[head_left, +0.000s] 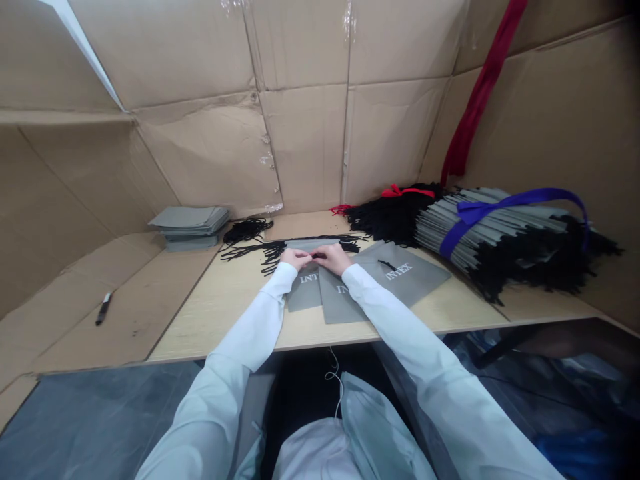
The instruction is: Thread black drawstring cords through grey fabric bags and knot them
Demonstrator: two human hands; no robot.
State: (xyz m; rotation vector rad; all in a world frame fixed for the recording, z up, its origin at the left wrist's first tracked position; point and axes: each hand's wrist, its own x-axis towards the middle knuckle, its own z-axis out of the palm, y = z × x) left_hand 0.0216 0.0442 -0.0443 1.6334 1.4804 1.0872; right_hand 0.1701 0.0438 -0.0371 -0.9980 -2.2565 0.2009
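Over the grey pouches in the middle of the table, my left hand (297, 259) and my right hand (332, 258) meet with their fingertips pinched together. A bit of black cord (315, 257) shows between the fingers; its ends are hidden. Under my left hand lies a grey pouch (303, 297) with white lettering. Another grey pouch (343, 310) overlaps it below my right wrist. Further right, a third pouch (425, 273) reads INTEX and has a small black cord knot on it. Loose black cords (273, 252) fan out just beyond my hands.
A stack of grey pouches (193, 223) and a heap of black cords (247, 230) stand at the back left. A purple-ribboned bundle of pouches (505, 227) and red-tied black cords (395, 217) fill the right. A marker (103, 309) lies left. Cardboard walls (305, 147) enclose the table.
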